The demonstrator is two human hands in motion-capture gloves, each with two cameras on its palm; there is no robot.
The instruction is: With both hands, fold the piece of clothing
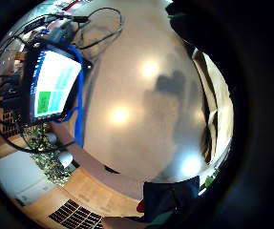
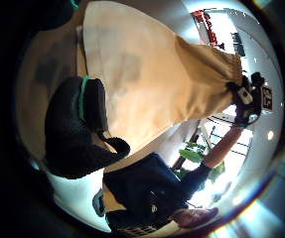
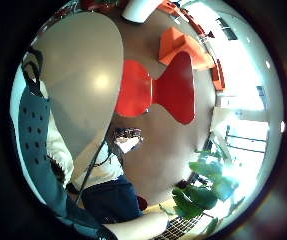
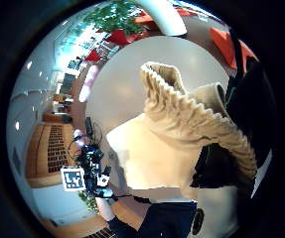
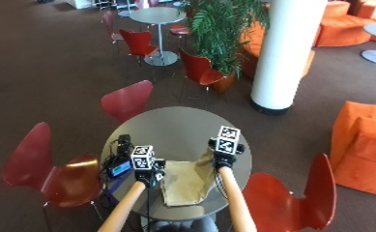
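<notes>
The tan garment lay at six o'clock on the round counter. The right hand pinched its ribbed hem, lifting that edge, apparently to fold it. The left hand held the opposite edge, its grip narrow.

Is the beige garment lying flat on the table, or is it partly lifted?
Partly lifted. The right hand holds one ribbed edge of the garment up, while the rest lies on the table.
</notes>
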